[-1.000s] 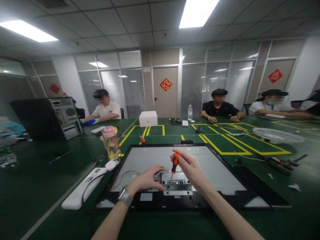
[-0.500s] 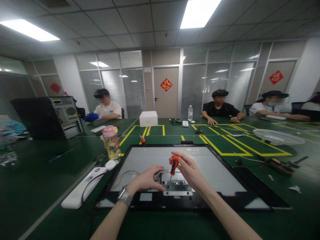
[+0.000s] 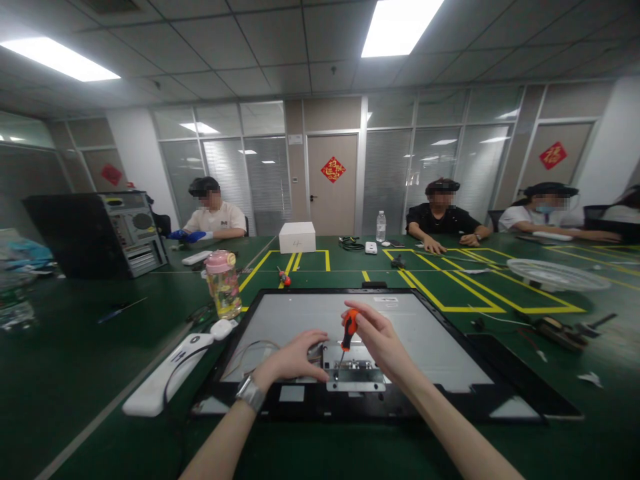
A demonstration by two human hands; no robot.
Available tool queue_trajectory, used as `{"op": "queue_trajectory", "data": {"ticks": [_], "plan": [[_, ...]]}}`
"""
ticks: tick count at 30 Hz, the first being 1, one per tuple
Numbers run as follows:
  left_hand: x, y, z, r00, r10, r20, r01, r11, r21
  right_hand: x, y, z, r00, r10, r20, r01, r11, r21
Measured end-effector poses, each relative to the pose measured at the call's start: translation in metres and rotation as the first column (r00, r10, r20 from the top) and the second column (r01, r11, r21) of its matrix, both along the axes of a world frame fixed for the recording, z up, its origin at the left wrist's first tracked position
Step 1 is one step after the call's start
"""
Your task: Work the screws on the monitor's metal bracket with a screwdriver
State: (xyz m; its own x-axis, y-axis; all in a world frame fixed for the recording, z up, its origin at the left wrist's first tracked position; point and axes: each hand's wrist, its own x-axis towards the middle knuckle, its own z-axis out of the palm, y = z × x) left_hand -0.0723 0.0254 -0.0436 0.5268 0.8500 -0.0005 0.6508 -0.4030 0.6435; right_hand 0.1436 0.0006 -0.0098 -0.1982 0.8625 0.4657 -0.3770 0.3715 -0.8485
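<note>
A flat display panel (image 3: pixel 440 340) with a black frame and grey back lies before me on the green table. Near its front edge sits a metal bracket (image 3: pixel 360 385). My right hand (image 3: pixel 377 333) grips an orange and black screwdriver (image 3: pixel 350 328) by the handle, its shaft slanting down to the bracket's left part. My left hand (image 3: pixel 297 357), a silver watch at its wrist, rests at the bracket's left side with thumb and fingers apart. What lies under the left fingers is partly hidden. A thin cable (image 3: pixel 250 350) loops on the panel to the left.
Left of the panel stand a white power strip (image 3: pixel 167 380), a pink-lidded bottle (image 3: pixel 223 287) and a computer case (image 3: pixel 95 233). Beyond it are a second screwdriver (image 3: pixel 284 277) and a white box (image 3: pixel 297 238). A black flat piece (image 3: pixel 520 373) lies right. Several people sit across the table.
My right hand and the screwdriver handle have shifted very slightly; the tip stays at the bracket. My left hand holds its place. Across the table, the blue-gloved hands have lowered.
</note>
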Motion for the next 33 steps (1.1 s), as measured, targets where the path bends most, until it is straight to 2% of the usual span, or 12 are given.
{"op": "queue_trajectory", "data": {"ticks": [5,11,16,23,28,33], "plan": [[0.0008,0.0009,-0.0001,1.000,-0.005,-0.001,0.005,1.000,-0.007,-0.0017,0.0016,-0.0012,0.994,0.074,-0.077,-0.075,0.997,-0.002],[-0.0006,0.0017,-0.0033,1.000,0.006,-0.008,-0.006,1.000,0.001,-0.0005,0.0029,-0.0027,0.997,0.040,-0.061,-0.041,0.999,-0.006],[-0.0010,-0.0007,-0.0012,1.000,-0.004,0.013,0.004,1.000,0.005,0.0000,-0.0027,0.0043,0.992,0.122,-0.042,-0.123,0.992,-0.023],[-0.0005,-0.0001,-0.0005,1.000,0.006,-0.002,-0.006,1.000,0.002,-0.0021,0.0027,-0.0038,0.998,0.037,-0.056,-0.037,0.999,-0.005],[-0.0003,-0.0008,0.0004,1.000,0.000,0.003,0.000,1.000,0.003,-0.0002,0.0029,-0.0021,0.992,0.078,-0.097,-0.085,0.994,-0.071],[0.0005,-0.0011,0.0010,1.000,0.004,0.000,-0.004,1.000,-0.001,0.0000,0.0022,0.0030,0.986,0.091,-0.137,-0.103,0.991,-0.081]]}}
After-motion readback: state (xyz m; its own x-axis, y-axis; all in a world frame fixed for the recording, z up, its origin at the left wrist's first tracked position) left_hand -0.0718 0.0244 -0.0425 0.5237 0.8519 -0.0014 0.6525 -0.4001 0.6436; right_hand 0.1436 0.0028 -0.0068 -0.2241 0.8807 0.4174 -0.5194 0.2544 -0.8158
